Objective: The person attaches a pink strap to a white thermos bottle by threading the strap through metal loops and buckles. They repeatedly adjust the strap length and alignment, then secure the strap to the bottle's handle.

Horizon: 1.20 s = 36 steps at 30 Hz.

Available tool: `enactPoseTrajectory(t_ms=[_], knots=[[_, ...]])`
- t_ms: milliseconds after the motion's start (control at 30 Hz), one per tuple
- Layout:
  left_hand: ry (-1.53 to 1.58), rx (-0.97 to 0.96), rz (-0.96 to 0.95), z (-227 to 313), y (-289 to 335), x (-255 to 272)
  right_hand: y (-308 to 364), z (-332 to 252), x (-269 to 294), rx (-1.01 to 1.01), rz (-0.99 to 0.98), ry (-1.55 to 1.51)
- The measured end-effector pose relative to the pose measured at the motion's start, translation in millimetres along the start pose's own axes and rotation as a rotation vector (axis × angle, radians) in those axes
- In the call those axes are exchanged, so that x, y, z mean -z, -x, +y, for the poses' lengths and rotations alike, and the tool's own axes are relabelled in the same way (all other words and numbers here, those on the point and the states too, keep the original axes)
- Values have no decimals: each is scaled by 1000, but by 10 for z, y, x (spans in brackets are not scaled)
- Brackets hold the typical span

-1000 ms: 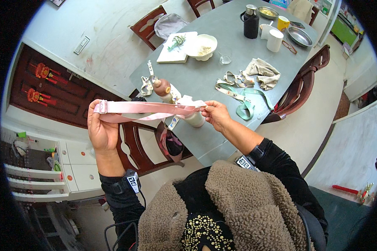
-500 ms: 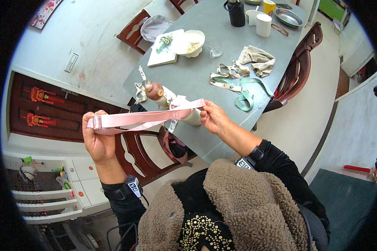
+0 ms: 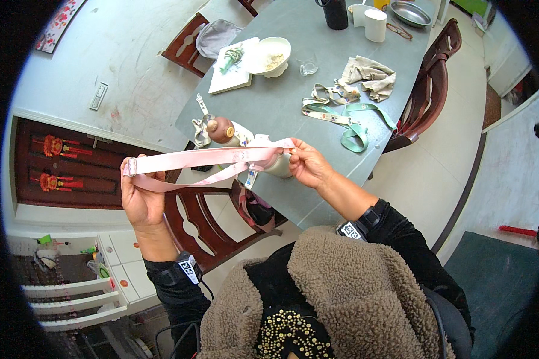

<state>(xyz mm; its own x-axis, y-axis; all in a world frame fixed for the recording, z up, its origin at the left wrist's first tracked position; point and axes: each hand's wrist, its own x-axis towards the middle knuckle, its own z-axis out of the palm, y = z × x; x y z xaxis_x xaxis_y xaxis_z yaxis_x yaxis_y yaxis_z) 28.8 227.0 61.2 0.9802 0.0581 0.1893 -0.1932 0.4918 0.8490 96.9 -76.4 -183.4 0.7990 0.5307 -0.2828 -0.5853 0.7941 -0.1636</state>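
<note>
A pink fabric strap (image 3: pixel 191 158) stretches in the air between my two hands, doubled into a long loop whose lower length sags. My left hand (image 3: pixel 142 200) grips its left end, by the metal slider buckle. At the other end, the fingers of my right hand (image 3: pixel 308 164) pinch the strap. Behind it on the near table corner stands a bottle with a brown rounded top (image 3: pixel 220 130) and a patterned white strap about it. Beside that, a pale bottle (image 3: pixel 279 166) is partly covered by the strap and my right hand.
On the grey table (image 3: pixel 317 194) lie a green strap (image 3: pixel 354 137), a patterned strap (image 3: pixel 321 94) and a beige cloth (image 3: pixel 371 75). Farther back are a white bowl (image 3: pixel 273 57), a paper cup (image 3: pixel 375 27) and a black tumbler (image 3: pixel 335 13). A wooden chair (image 3: pixel 206 230) stands below my hands.
The strap has turned slightly in my hands: its lower length now hangs farther from the upper one, and the buckle shows more edge-on. Both hands keep their hold.
</note>
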Motion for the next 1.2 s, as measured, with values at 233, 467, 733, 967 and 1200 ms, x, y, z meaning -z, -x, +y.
enactPoseTrajectory(t_ms=[233,467,733,967,1200], knots=[[-91,10,66,-2,-62,-280,43,-76,-34,-27,24,168],[105,189,-47,52,-254,-84,-32,-91,51,-79,-10,46],[-85,81,341,6,-329,81,-32,-160,41,-50,66,164],[-203,-32,-26,132,-536,-375,32,-183,-61,34,71,318],[-142,67,215,69,-590,-332,42,-228,31,-43,12,245]])
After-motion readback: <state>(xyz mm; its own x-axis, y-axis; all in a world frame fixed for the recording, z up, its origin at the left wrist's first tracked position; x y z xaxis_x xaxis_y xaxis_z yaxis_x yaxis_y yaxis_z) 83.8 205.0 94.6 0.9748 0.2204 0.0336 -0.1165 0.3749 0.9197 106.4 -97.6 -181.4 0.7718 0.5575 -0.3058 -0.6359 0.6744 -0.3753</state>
